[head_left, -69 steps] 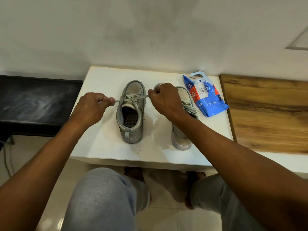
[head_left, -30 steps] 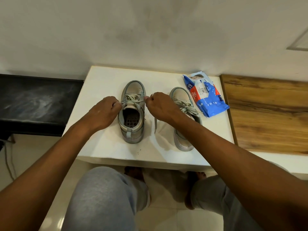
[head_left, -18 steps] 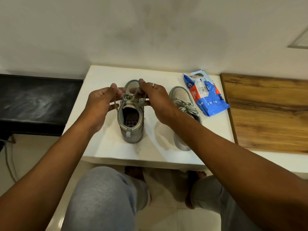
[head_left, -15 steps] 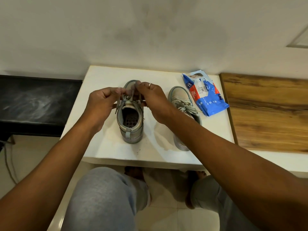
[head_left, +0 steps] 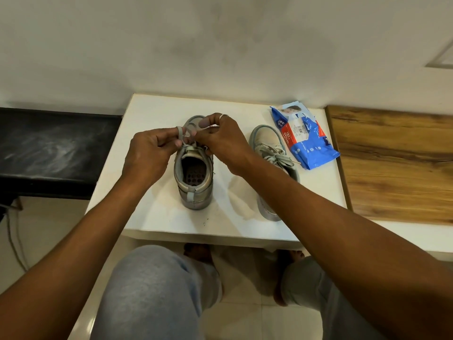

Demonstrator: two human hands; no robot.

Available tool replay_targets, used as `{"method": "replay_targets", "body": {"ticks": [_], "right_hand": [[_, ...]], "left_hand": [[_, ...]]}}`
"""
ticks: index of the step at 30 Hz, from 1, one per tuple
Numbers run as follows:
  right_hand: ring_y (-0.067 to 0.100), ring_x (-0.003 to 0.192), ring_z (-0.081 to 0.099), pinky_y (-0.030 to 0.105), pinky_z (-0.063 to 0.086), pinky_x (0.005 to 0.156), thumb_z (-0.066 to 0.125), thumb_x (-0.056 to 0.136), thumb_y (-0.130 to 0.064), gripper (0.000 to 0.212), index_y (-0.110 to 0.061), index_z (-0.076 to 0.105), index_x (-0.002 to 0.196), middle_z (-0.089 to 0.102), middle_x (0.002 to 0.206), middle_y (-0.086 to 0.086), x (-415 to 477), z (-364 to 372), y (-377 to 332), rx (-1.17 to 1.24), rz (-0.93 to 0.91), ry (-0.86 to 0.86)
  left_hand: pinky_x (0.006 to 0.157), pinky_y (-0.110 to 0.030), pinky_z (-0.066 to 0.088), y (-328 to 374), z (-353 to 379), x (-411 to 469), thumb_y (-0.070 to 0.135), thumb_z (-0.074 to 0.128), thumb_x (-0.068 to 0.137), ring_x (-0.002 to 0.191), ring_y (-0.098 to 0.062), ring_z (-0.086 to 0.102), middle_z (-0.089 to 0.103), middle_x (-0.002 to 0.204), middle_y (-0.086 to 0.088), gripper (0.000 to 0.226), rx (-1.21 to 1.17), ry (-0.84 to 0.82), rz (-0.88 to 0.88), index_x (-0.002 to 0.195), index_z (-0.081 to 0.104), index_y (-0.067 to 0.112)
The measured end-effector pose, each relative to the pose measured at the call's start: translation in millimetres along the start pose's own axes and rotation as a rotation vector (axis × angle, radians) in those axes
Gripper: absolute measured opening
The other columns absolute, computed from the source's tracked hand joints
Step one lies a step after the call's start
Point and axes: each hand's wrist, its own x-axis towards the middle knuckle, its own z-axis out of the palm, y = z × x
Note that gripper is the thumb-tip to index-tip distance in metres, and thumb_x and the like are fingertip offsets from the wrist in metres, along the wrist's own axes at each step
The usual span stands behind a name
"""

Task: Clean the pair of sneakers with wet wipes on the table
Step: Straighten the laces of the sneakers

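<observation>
Two grey sneakers stand on the white table (head_left: pixel 152 212), toes pointing at the wall. Over the left sneaker (head_left: pixel 195 182) both hands work its grey lace (head_left: pixel 180 134). My left hand (head_left: pixel 149 155) has a loop of lace wound over a fingertip and pinches it. My right hand (head_left: pixel 220 141), with a ring on one finger, pinches the other lace end just above the tongue. The right sneaker (head_left: pixel 268 146) is laced and partly hidden by my right forearm. A blue and red pack of wet wipes (head_left: pixel 306 141) lies at the table's back right.
A black bench (head_left: pixel 49 153) adjoins the table on the left and a wooden surface (head_left: pixel 397 165) on the right. A white wall rises right behind the table. My knees in grey trousers and bare feet are below the table's front edge.
The hands pulled the lace ends wide apart, then came together over the left sneaker's tongue. Now the lace is looped round a left fingertip and both hands pinch it close together.
</observation>
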Motion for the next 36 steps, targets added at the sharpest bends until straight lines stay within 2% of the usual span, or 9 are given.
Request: {"method": "replay_targets", "body": {"ticks": [4, 9, 16, 21, 24, 28, 31, 34, 36], "right_hand": [[0.009, 0.062, 0.067, 0.018, 0.046, 0.05, 0.074, 0.085, -0.019, 0.012, -0.017, 0.063, 0.083, 0.074, 0.083, 0.008, 3.2, 4.0, 1.0, -0.02, -0.013, 0.036], [0.013, 0.066, 0.067, 0.023, 0.049, 0.055, 0.075, 0.084, -0.023, 0.012, -0.011, 0.074, 0.084, 0.074, 0.077, 0.004, 7.6, 2.8, 4.2, -0.106, -0.045, 0.029], [0.002, 0.079, 0.067, 0.019, 0.053, 0.072, 0.072, 0.083, -0.025, 0.015, -0.022, 0.077, 0.097, 0.073, 0.086, -0.01, 5.6, -5.0, -9.5, -0.438, -0.193, -0.216], [0.004, 0.076, 0.064, 0.027, 0.053, 0.072, 0.07, 0.086, -0.028, 0.011, -0.019, 0.075, 0.09, 0.07, 0.079, -0.011, 8.8, -6.1, -9.1, -0.524, -0.251, -0.167], [0.009, 0.075, 0.067, 0.034, 0.056, 0.075, 0.069, 0.086, -0.022, 0.008, -0.018, 0.066, 0.091, 0.072, 0.079, -0.004, 8.4, -5.7, -7.1, -0.441, -0.237, -0.131], [0.011, 0.065, 0.064, 0.026, 0.049, 0.061, 0.072, 0.085, -0.023, 0.024, -0.018, 0.049, 0.089, 0.07, 0.076, 0.001, 7.7, -4.1, -3.5, -0.275, -0.179, -0.085], [0.006, 0.064, 0.059, 0.024, 0.048, 0.061, 0.074, 0.084, -0.022, 0.021, -0.017, 0.054, 0.081, 0.064, 0.073, -0.005, 8.2, -4.2, -2.5, -0.329, -0.23, -0.099], [0.008, 0.079, 0.064, 0.029, 0.055, 0.076, 0.077, 0.079, -0.017, 0.023, -0.014, 0.063, 0.097, 0.068, 0.087, -0.005, 6.8, -5.8, -0.6, -0.35, -0.257, -0.203], [0.002, 0.082, 0.063, 0.018, 0.052, 0.077, 0.074, 0.081, -0.015, 0.027, -0.016, 0.065, 0.106, 0.067, 0.092, -0.009, 4.6, -5.3, -1.7, -0.423, -0.284, -0.198]], "left_hand": [[0.088, -0.025, 0.053, 5.5, 2.2, -3.2, 0.014, 0.071, 0.084, 0.089, -0.002, 0.069, 0.073, 0.095, 0.008, 0.024, -0.001, 0.025, 0.028, 0.107, 0.071, 0.019], [0.063, -0.002, 0.041, 7.6, 2.1, -2.2, 0.02, 0.076, 0.079, 0.077, 0.001, 0.065, 0.069, 0.081, 0.011, 0.018, 0.126, 0.086, 0.09, 0.089, 0.061, 0.017], [0.066, -0.034, 0.052, 14.1, -2.6, -0.5, 0.028, 0.072, 0.081, 0.075, -0.013, 0.063, 0.065, 0.08, 0.006, 0.02, 0.402, 0.095, 0.204, 0.087, 0.054, 0.022], [0.083, -0.034, 0.05, 6.4, -4.8, 3.2, 0.032, 0.066, 0.086, 0.102, -0.015, 0.058, 0.065, 0.115, 0.009, 0.035, 0.477, 0.019, 0.339, 0.121, 0.061, 0.03], [0.077, -0.038, 0.049, 2.1, -3.8, 4.5, 0.031, 0.06, 0.091, 0.092, -0.021, 0.06, 0.069, 0.095, 0.002, 0.025, 0.56, 0.014, 0.407, 0.114, 0.068, 0.025], [0.064, -0.037, 0.046, 2.2, -0.6, 2.0, 0.031, 0.051, 0.096, 0.085, -0.024, 0.053, 0.059, 0.085, -0.001, 0.022, 0.71, -0.005, 0.448, 0.102, 0.069, 0.019], [0.061, -0.036, 0.043, 5.5, 2.5, 1.6, 0.03, 0.045, 0.097, 0.084, -0.022, 0.051, 0.053, 0.084, 0.001, 0.025, 0.734, -0.027, 0.397, 0.089, 0.064, 0.017], [0.061, -0.034, 0.038, 9.2, 4.2, 1.5, 0.027, 0.043, 0.098, 0.076, -0.021, 0.049, 0.049, 0.082, -0.001, 0.025, 0.642, -0.054, 0.303, 0.078, 0.052, 0.015], [0.063, -0.035, 0.038, 9.7, 4.0, 2.3, 0.028, 0.042, 0.099, 0.075, -0.021, 0.05, 0.051, 0.082, -0.003, 0.027, 0.619, -0.073, 0.259, 0.081, 0.054, 0.012]]}}
